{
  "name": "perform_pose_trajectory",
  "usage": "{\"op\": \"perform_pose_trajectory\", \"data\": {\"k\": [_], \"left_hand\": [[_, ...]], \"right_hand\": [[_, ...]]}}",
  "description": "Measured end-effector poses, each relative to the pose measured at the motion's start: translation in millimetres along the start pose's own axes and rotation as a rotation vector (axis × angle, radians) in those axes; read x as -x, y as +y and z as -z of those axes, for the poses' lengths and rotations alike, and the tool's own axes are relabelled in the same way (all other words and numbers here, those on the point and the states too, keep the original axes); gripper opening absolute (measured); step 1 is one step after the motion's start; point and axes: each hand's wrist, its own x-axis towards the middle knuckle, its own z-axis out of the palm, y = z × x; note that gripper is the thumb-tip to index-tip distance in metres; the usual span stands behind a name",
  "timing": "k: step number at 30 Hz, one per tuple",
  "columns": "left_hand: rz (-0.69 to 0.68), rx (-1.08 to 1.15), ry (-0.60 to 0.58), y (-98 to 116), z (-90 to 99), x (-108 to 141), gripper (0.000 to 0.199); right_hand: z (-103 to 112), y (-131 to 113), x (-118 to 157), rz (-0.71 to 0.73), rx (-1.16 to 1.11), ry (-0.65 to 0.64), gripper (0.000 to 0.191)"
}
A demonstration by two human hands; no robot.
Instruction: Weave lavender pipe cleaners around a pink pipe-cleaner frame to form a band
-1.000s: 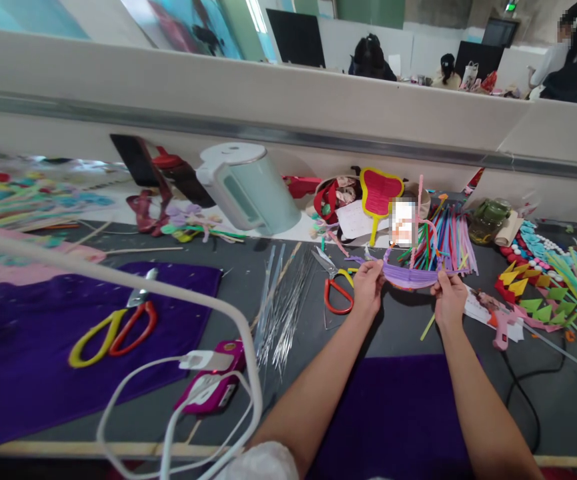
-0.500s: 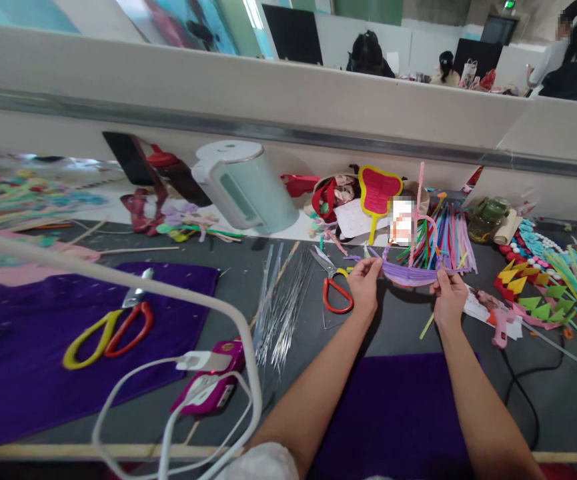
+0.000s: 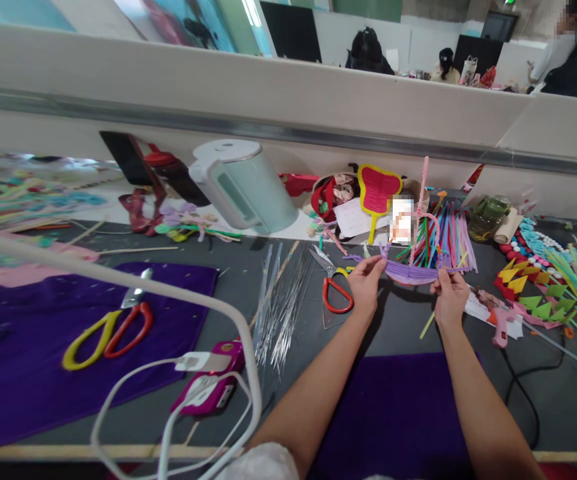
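Between my two hands is a purple boat-shaped craft (image 3: 411,273) made of fuzzy pipe cleaners, held up above the grey table. A pink pipe-cleaner mast (image 3: 423,183) and a pink arch rise from it. My left hand (image 3: 367,280) pinches its left end, and my right hand (image 3: 449,293) pinches the right end. Behind the craft lies a bundle of coloured pipe cleaners (image 3: 455,230). Red-and-yellow scissors (image 3: 337,295) lie just left of my left hand. A pink glue gun (image 3: 502,327) rests to the right of my right hand.
A pale kettle (image 3: 248,190) stands at the back beside a dark bottle (image 3: 173,175). Wires (image 3: 285,320), a purple cloth (image 3: 168,320) with scissors (image 3: 113,333), and a magenta power bank (image 3: 213,383) lie leftward. A white cable (image 3: 178,290) loops in front. Beyond the partition are people.
The purple craft has tilted slightly, its pink mast leaning a little further right. Both hands keep their hold on its ends and have barely moved.
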Motion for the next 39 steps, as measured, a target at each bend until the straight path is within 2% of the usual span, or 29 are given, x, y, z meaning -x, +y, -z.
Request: {"op": "perform_pose_trajectory", "data": {"k": [15, 26, 39], "left_hand": [[0.123, 0.085, -0.098, 6.1, -1.9, -0.1, 0.029], [0.344, 0.245, -0.156, 5.6, -1.3, -2.8, 0.033], [0.390, 0.247, -0.247, 5.0, 0.9, -4.5, 0.033]], "right_hand": [[1.8, -4.8, -3.8, 0.017, -0.033, 0.017, 0.029], [2.0, -4.8, -4.8, -0.009, -0.025, 0.019, 0.029], [3.8, -4.1, -7.3, -0.030, -0.037, 0.030, 0.030]]}}
